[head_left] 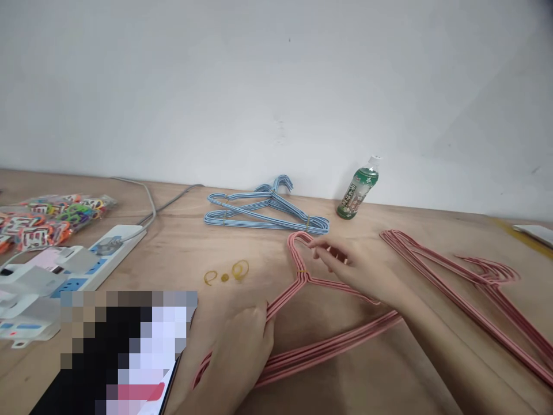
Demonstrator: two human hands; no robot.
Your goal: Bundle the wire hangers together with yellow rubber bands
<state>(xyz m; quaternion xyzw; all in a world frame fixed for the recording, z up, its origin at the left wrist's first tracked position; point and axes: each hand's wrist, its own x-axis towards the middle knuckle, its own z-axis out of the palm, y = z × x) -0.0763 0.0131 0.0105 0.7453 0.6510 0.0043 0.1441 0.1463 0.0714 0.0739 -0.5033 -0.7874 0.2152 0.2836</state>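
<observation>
A bundle of pink wire hangers lies on the plywood table, its neck tied with a yellow rubber band. My left hand is shut around the bundle's left shoulder. My right hand is open, its spread fingers right by the hook and resting over the upper shoulder. Another pink hanger bundle lies to the right, apart from both hands. Several loose yellow rubber bands sit left of the hook, beyond my left hand.
Blue-striped wire hangers and a green-labelled plastic bottle stand near the white wall. On the left are a power strip, bags of colourful pieces, and a pixelated phone. A grey cable runs behind.
</observation>
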